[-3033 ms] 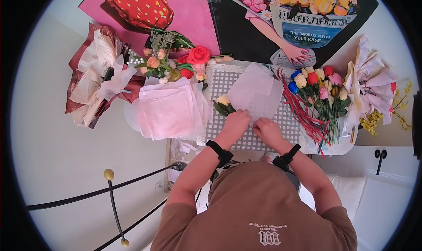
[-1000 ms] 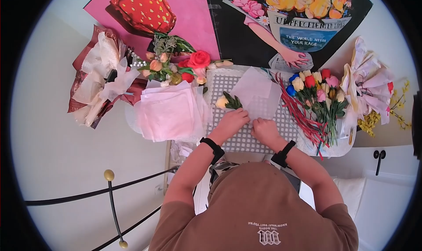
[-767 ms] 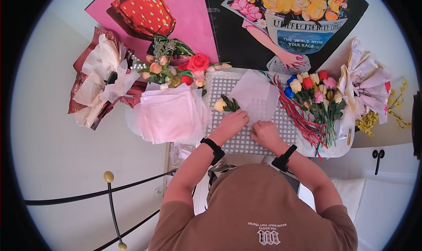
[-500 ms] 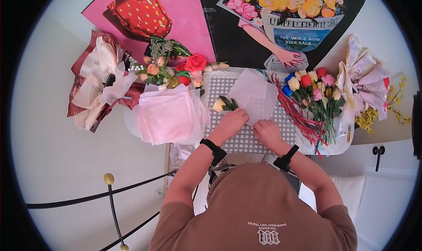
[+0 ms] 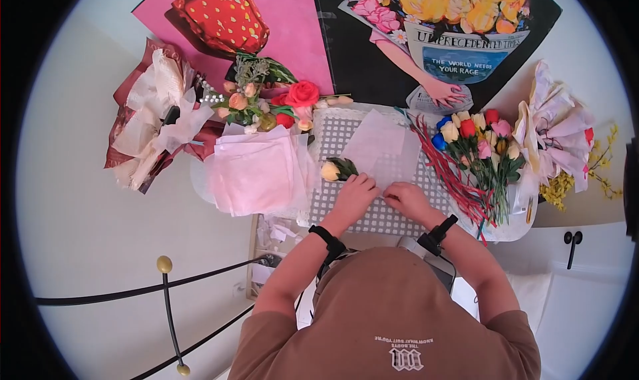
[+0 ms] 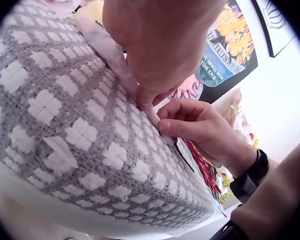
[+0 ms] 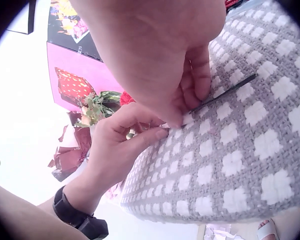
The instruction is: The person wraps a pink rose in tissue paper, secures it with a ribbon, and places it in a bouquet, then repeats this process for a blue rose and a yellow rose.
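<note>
A cream rose (image 5: 330, 171) with dark green leaves lies toward the left of a pale pink sheet of wrapping paper (image 5: 379, 137). My left hand (image 5: 356, 195) pinches the paper's near edge just below the leaves. Rolled paper (image 6: 106, 47) runs from the bloom down to those fingers in the left wrist view. Close beside it, my right hand (image 5: 407, 201) pinches the same paper strip between thumb and fingers (image 6: 176, 126). In the right wrist view a thin dark stem (image 7: 230, 92) sticks out past the right hand; the rest of it is hidden by the hands and paper.
A stack of pink paper (image 5: 256, 173) lies left on the checked cloth (image 5: 333, 207). Red ribbons (image 5: 456, 173) and loose roses (image 5: 482, 140) are at the right. Wrapped bouquets (image 5: 163, 113) stand at the sides. A paper scrap (image 6: 61, 150) lies near the front edge.
The rose's head has turned from pointing away to pointing left, then come nearer to me. Both hands have shifted slightly while keeping at the paper's near edge.
</note>
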The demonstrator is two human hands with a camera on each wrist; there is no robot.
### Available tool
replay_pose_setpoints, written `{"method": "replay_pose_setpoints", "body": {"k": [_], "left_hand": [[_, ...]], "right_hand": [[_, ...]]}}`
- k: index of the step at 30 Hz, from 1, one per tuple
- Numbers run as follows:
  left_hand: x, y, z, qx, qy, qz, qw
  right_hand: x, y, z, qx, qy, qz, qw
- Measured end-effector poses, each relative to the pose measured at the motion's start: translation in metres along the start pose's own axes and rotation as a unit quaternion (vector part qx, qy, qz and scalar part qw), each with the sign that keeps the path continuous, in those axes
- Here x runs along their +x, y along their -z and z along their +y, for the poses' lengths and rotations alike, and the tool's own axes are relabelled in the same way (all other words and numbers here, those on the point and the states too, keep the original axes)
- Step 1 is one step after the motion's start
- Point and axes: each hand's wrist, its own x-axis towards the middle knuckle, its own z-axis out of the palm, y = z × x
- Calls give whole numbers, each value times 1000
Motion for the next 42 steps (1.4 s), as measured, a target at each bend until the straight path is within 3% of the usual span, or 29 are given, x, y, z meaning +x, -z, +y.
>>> {"method": "replay_pose_setpoints", "body": {"k": [5, 12, 16, 19, 21, 28, 34, 36, 37, 39, 42], "left_hand": [[8, -6, -6, -12, 12, -5, 1000], [24, -3, -12, -10, 13, -55, 998], [33, -11, -16, -17, 10, -42, 999], [37, -16, -20, -43, 29, -61, 997], [41, -19, -22, -30, 62, -116, 991], [54, -21, -24, -24, 72, -146, 986], [48, -13, -22, -9, 20, -142, 990], [32, 2, -11, 14, -13, -75, 997], [21, 6, -10, 14, -16, -77, 997], [3, 13, -9, -1, 2, -7, 1000], [-6, 12, -11, 1, 8, 17, 1000]], "right_hand": [[3, 2, -3, 29, -86, -34, 995], [1, -4, -5, 38, -104, -4, 994], [-3, -6, -7, 28, -96, 17, 995], [-4, -7, -8, 22, -83, 33, 996], [-5, -8, -8, 23, -72, 44, 996], [-4, -11, -4, 69, -98, 54, 991], [2, -10, -2, 63, -121, 47, 990], [4, -9, -1, 39, -111, 49, 992], [4, -9, -1, 30, -116, 45, 992], [6, -11, 1, 24, -120, 42, 992], [8, -11, 2, 49, -136, 38, 989]]}}
